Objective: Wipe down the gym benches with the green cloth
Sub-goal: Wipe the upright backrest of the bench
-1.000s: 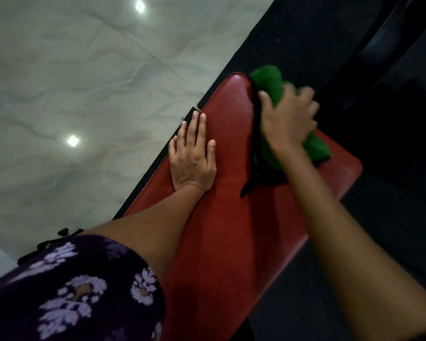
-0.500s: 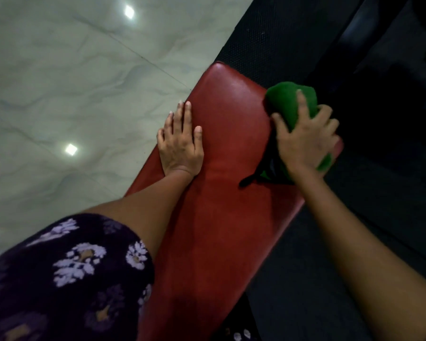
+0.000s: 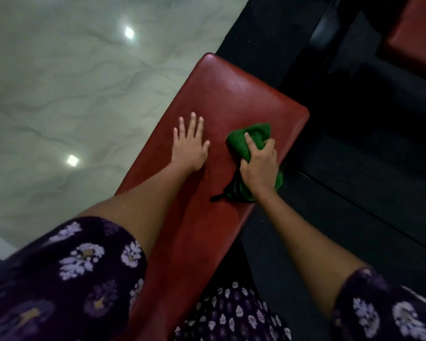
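Risk as I see it: green cloth [image 3: 252, 143] sits close to the bench's [image 3: 244, 89] right edge, so a hard sideways swipe could carry it off onto the dark floor [image 3: 354, 193]. Its black strap trails loose and could snag. Right hand [image 3: 258, 168] grips the bunched cloth from above, fingers curled round it, cloth poking out ahead & behind. Left hand [image 3: 190, 146] lies flat on the pad, fingers spread, just beside the cloth.

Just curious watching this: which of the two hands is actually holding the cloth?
The right hand grips the green cloth against the red bench. The left hand lies flat on the pad, fingers spread, holding nothing.
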The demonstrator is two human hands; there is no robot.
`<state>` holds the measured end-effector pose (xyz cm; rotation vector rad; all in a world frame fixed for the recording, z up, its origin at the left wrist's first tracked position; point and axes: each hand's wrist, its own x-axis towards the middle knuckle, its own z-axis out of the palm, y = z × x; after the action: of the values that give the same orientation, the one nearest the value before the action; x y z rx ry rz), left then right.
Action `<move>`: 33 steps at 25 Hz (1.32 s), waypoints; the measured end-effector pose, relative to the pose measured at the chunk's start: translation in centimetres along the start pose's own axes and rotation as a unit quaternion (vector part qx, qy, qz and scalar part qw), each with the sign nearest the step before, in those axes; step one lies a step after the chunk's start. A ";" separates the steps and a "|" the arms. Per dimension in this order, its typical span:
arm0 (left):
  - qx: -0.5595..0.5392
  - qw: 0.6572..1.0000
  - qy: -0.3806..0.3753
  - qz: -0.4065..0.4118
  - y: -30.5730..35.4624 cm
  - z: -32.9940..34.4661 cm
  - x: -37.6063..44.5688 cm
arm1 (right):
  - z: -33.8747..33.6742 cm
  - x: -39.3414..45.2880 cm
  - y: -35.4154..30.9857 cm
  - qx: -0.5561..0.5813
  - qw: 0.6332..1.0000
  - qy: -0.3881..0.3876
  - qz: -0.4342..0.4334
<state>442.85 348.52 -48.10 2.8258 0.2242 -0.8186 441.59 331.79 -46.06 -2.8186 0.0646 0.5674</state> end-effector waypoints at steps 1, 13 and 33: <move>0.006 0.999 -0.027 0.020 0.1 0.7 -2.3 | 0.0 -1.6 -0.1 0.009 1.000 -0.027 -0.001; -0.081 0.992 -0.020 0.094 4.7 -4.9 -23.3 | -13.7 -15.5 5.1 0.102 0.992 -0.078 0.014; 0.014 0.944 0.077 0.321 24.8 -22.0 -35.8 | -38.0 -32.1 18.8 0.082 0.984 0.142 0.063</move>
<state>429.05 326.11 -7.01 2.7058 -0.6612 -0.4497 424.42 303.22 -4.56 -2.7241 0.3296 0.1700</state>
